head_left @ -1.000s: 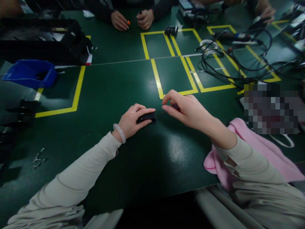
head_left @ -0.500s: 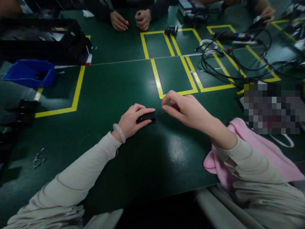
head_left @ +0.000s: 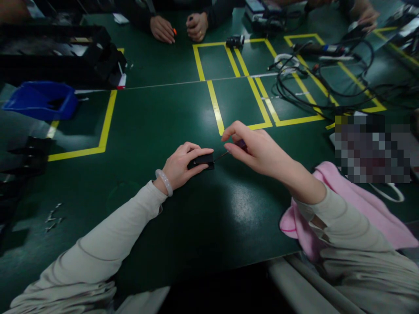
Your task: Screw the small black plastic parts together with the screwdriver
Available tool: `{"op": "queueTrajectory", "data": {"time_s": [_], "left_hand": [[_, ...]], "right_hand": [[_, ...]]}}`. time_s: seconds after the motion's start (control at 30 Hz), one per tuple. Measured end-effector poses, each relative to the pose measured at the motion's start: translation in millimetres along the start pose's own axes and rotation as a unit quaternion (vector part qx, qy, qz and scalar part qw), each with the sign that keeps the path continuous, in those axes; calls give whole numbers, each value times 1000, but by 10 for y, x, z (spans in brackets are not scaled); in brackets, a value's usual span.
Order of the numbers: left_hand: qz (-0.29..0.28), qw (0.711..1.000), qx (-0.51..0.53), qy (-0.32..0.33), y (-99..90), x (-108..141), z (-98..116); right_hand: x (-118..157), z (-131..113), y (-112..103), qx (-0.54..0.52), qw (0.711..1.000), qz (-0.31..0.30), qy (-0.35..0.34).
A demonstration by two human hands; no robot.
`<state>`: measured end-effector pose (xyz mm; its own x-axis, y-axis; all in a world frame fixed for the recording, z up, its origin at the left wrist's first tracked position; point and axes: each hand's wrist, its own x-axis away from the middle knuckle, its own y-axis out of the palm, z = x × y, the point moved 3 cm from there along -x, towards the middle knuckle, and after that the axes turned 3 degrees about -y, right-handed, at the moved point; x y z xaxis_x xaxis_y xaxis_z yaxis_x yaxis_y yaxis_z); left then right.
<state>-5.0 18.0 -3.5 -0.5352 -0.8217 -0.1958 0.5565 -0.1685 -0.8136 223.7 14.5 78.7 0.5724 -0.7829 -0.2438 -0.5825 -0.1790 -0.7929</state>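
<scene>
A small black block-shaped part lies on the green table, gripped between the thumb and fingers of my left hand. To its right, my right hand is curled around a screwdriver with a dark purple handle, mostly hidden in the palm. The thin shaft slants down to the left, and its tip meets the right end of the black part. My right thumb and index finger are a little apart near the shaft.
Several small screws lie at left, below black parts and a blue bin. A pink cloth is under my right forearm. Black cables coil at the right. Across the table rest a co-worker's hands.
My right thumb and index finger have spread slightly apart at the screwdriver. My left hand and the black part have stayed in place.
</scene>
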Motion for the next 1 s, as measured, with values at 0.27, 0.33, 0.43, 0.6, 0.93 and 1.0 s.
{"op": "queueTrajectory", "data": {"time_s": [0.27, 0.33, 0.43, 0.6, 0.93, 1.0], "left_hand": [[-4, 1000, 1, -12, -5, 4, 6], [-3, 1000, 2, -13, -7, 4, 7], [-5, 1000, 0, -11, -9, 2, 12], [-5, 1000, -3, -11, -4, 1, 6], [-3, 1000, -1, -10, -6, -1, 5], [-4, 1000, 1, -12, -6, -1, 6]], "right_hand": [[5, -17, -8, 2, 1000, 5, 9], [1, -13, -6, 3, 1000, -6, 13], [4, -2, -4, -4, 1000, -1, 6], [13, 0, 0, -7, 1000, 11, -6], [9, -1, -6, 0, 1000, 10, 0], [11, 2, -2, 3, 1000, 13, 2]]}}
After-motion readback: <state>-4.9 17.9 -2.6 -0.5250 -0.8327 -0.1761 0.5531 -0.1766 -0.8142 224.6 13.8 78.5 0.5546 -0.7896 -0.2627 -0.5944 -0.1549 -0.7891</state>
